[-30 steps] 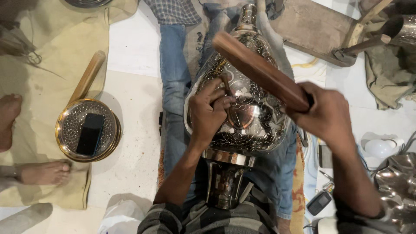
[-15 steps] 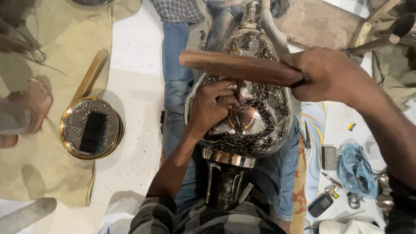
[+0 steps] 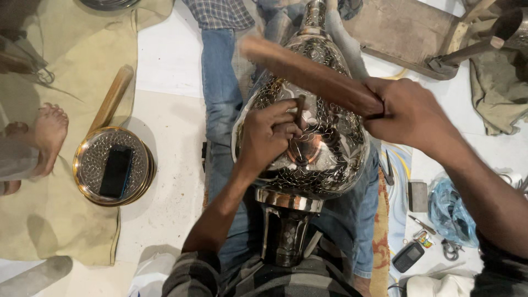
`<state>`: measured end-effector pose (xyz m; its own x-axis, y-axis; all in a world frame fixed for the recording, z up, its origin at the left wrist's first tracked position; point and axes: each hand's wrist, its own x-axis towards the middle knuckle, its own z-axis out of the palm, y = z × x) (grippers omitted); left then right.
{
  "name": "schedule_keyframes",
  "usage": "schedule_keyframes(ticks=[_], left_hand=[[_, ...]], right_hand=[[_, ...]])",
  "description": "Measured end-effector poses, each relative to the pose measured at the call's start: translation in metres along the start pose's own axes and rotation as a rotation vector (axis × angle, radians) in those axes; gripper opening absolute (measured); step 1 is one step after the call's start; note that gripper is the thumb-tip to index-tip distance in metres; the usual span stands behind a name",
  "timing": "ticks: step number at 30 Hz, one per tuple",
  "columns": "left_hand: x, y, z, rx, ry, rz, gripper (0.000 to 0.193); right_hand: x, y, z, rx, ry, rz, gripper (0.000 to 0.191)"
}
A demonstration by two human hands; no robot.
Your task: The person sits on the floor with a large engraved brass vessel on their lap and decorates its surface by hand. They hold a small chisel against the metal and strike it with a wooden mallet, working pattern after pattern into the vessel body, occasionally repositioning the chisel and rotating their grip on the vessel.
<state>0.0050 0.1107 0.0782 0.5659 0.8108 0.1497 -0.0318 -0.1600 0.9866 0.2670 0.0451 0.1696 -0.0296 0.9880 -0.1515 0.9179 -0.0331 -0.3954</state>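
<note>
A large engraved metal vase (image 3: 324, 159) lies along my lap, its neck pointing away and its foot near my chest. My left hand (image 3: 268, 137) rests on the vase's belly and pinches a thin metal punch (image 3: 300, 113) upright against the surface. My right hand (image 3: 407, 113) grips one end of a brown wooden stick (image 3: 308, 71), which slants up to the left above the punch and looks blurred.
A round engraved metal tray (image 3: 88, 170) with a dark phone (image 3: 116, 171) on it sits on a beige cloth at left, beside another person's bare foot (image 3: 47, 135). A wooden stick (image 3: 111, 99) lies near it. Small tools, a phone and a blue bag lie at right.
The wooden stick rose from a low slant over the vase to a level raised pose, then tilted again with its far end up-left. My left hand stayed on the punch.
</note>
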Motion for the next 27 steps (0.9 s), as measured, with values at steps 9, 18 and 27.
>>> schedule_keyframes(ticks=[9,18,27], left_hand=[[-0.019,-0.001,0.02,-0.073,0.268,0.063,0.048],[-0.013,0.008,0.011,0.072,0.131,0.023,0.045],[0.006,0.014,-0.005,-0.079,-0.178,-0.046,0.056]], right_hand=[[0.039,-0.014,-0.016,0.405,0.006,-0.053,0.024],[0.017,-0.042,-0.033,-0.091,-0.052,-0.173,0.034],[-0.017,-0.016,-0.008,0.158,-0.023,0.051,0.026]])
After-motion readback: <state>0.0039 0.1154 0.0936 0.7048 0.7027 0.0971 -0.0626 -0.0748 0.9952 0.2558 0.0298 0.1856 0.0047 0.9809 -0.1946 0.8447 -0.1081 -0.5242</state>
